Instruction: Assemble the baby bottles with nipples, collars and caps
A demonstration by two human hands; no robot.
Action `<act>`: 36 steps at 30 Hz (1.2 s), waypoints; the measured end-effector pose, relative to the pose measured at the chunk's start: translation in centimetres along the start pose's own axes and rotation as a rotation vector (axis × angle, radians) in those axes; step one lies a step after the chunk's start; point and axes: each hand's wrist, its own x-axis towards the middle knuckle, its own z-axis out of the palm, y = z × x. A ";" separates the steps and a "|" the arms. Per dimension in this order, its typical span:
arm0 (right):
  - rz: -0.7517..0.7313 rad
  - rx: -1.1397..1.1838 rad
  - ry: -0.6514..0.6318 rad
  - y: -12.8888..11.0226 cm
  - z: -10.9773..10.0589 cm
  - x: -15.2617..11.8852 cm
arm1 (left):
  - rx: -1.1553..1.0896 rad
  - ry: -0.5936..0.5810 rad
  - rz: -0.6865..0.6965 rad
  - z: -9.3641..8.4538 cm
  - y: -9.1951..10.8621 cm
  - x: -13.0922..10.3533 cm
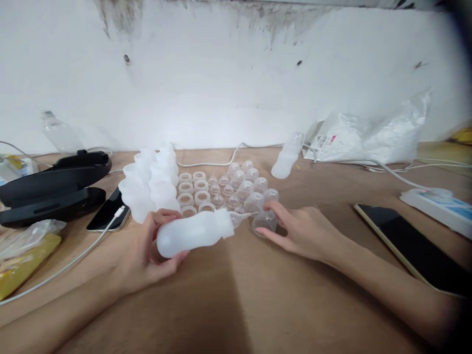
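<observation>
My left hand (158, 246) is wrapped round a white bottle (193, 232) lying on its side in the air, with a white ring and a clear teat (237, 219) at its right end. With thumb and fingers, my right hand (295, 228) grips a clear dome cap (264, 223) at the near end of the rows of clear caps (245, 191). Behind the held bottle are rows of white rings (185, 199) and small clear teats (218, 200). White bottles (162, 194) stand grouped at their left.
A capped bottle (285, 160) stands at the back. Plastic bags (391, 132) and a power strip (438, 206) lie right, near a phone (409, 246). Another phone (108, 211), a black object (55, 187), a yellow bag (27, 255) and cables are left.
</observation>
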 end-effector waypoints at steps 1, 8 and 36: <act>0.013 0.055 -0.005 -0.1 -0.1 0.0 | 0.006 -0.005 -0.006 0.0 0.0 0.0; 0.414 1.274 0.331 -1.8 -0.5 0.5 | 0.189 0.063 -0.095 -0.5 0.8 0.0; 0.341 1.437 0.229 -3.6 1.0 0.3 | 0.136 -0.004 -0.159 -0.9 0.8 0.7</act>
